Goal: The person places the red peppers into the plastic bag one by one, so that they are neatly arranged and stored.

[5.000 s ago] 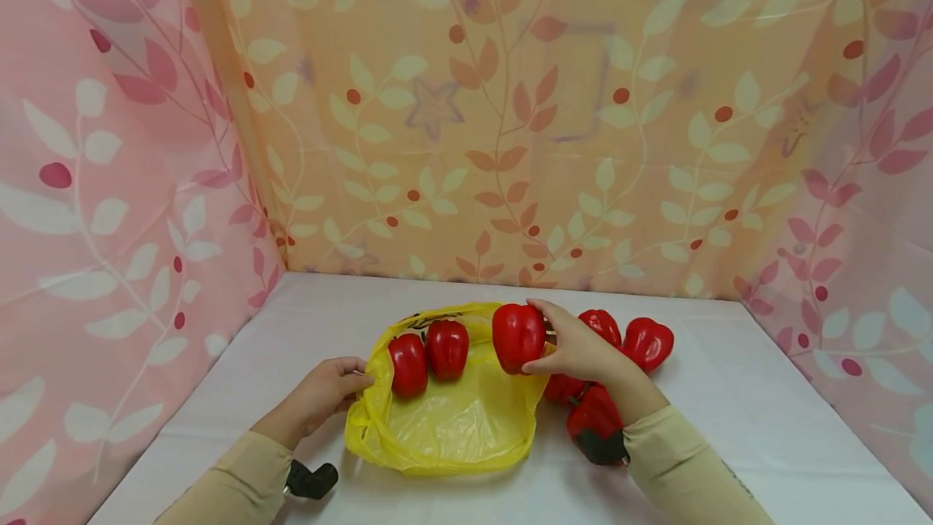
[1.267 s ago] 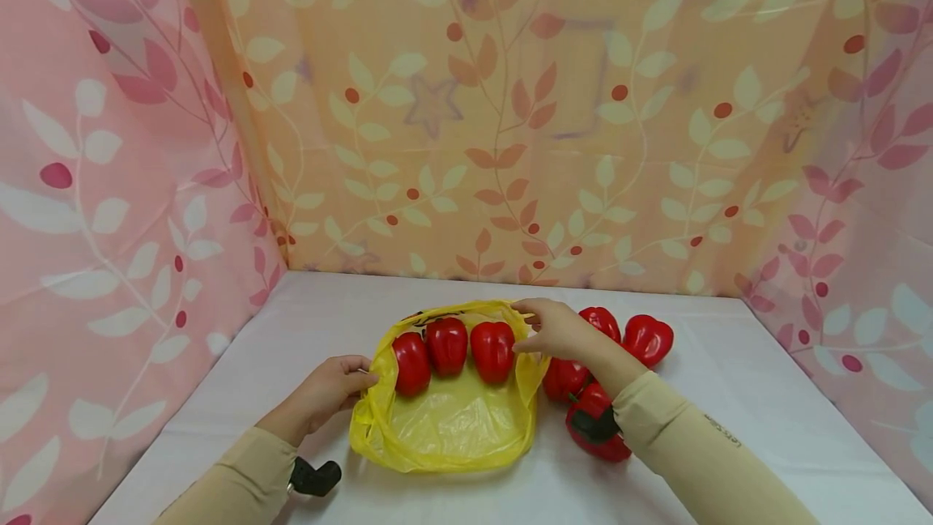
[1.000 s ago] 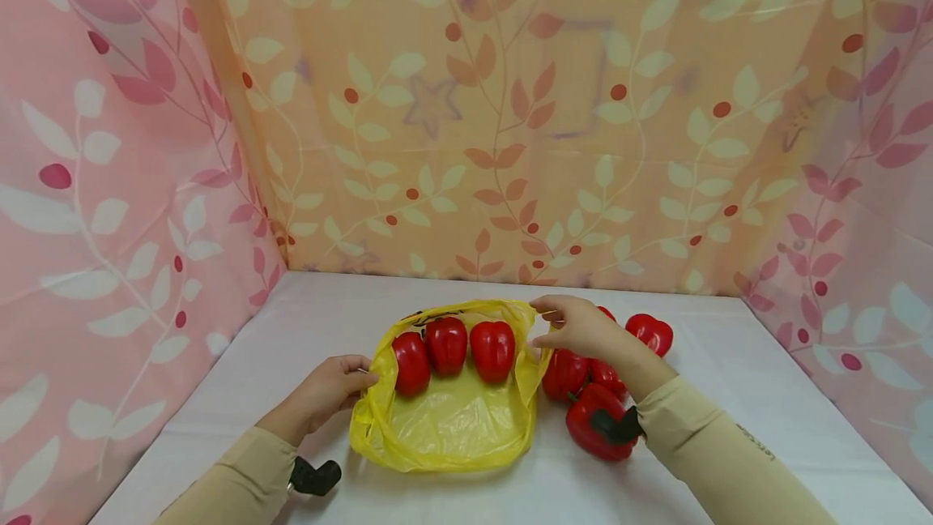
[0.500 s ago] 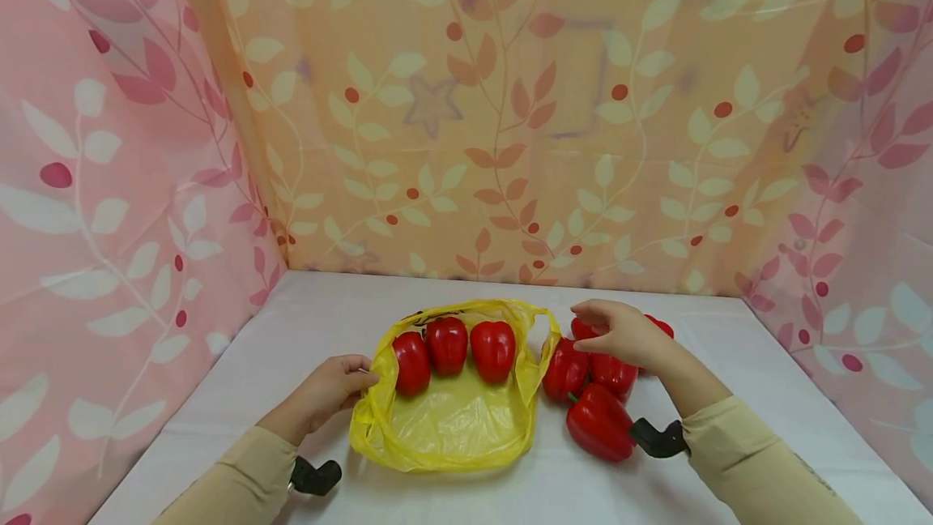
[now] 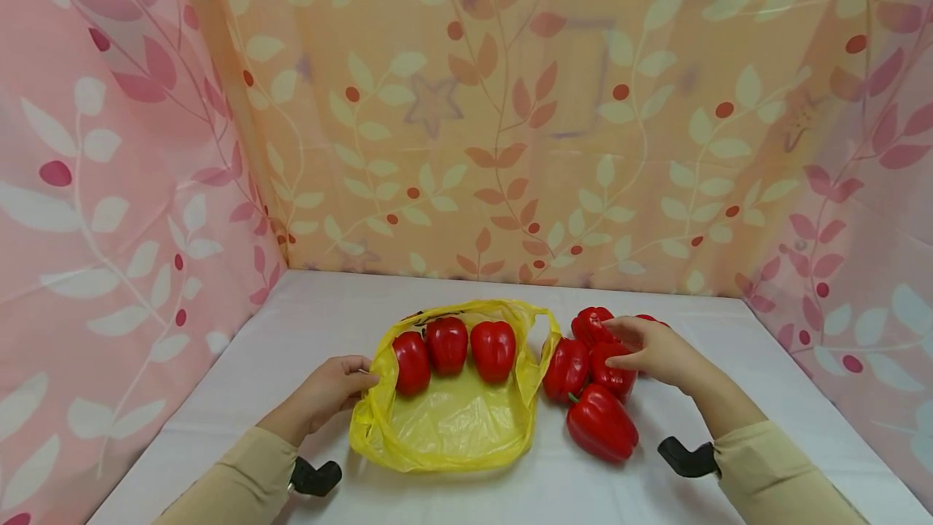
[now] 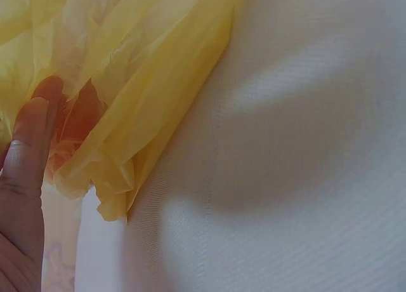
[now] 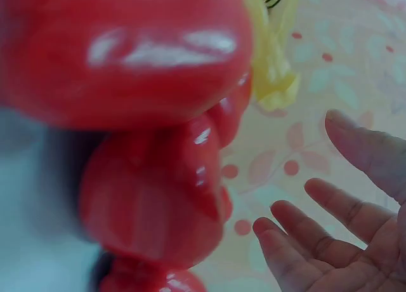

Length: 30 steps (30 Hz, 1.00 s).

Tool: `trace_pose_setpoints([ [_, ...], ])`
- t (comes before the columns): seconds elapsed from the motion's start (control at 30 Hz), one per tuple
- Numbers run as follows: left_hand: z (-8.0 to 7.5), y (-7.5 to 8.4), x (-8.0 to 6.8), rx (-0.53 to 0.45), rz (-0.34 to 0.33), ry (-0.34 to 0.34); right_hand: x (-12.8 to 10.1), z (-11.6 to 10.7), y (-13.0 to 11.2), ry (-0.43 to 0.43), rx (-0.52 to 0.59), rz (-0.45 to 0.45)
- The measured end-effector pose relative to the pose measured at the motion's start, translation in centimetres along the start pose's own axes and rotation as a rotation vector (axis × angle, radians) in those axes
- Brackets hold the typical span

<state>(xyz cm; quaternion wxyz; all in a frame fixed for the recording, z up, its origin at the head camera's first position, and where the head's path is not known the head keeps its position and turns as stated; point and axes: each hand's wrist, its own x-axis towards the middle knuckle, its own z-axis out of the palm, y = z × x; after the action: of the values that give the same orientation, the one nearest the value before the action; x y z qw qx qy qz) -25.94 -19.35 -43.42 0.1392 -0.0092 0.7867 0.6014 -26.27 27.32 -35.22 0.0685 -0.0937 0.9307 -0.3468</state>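
Red peppers (image 5: 493, 352), in the bag and out: counted three inside the yellow plastic bag (image 5: 452, 463) and five on the white tablecloth (image 5: 765, 371) to its right. Starting at left, saw the left hand (image 5: 331, 390) pinching the bag's left rim between thumb and finger. Found the bag lying open-mouthed, with its three peppers toward the far side, the leftmost against the left wall. Noted a handle loop at the right rim, just beside the outside cluster. Farther right, saw the right hand (image 5: 659, 353) over that cluster, relaxed, with fingers parted and apart from the peppers in the right wrist view.

Through the yellow film, in the left wrist view, made out only a reddish patch. Lost most of the far right pepper behind the right hand. In the right wrist view, found the nearest pepper blurred and cut off.

Looked glossy, deep red and lobed, with a green stem showing on the front one.
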Motion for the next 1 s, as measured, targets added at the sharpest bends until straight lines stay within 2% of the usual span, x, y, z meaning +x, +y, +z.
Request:
trace_pose_setpoints([
  [0.4,0.1,-0.1,-0.2,0.020,-0.011,0.013,-0.6,0.6,3.6,0.042,-0.015,0.028],
  [1.0,0.1,-0.2,-0.3,0.022,-0.012,0.017,-0.4,2.7,5.6,0.072,0.027,0.092],
])
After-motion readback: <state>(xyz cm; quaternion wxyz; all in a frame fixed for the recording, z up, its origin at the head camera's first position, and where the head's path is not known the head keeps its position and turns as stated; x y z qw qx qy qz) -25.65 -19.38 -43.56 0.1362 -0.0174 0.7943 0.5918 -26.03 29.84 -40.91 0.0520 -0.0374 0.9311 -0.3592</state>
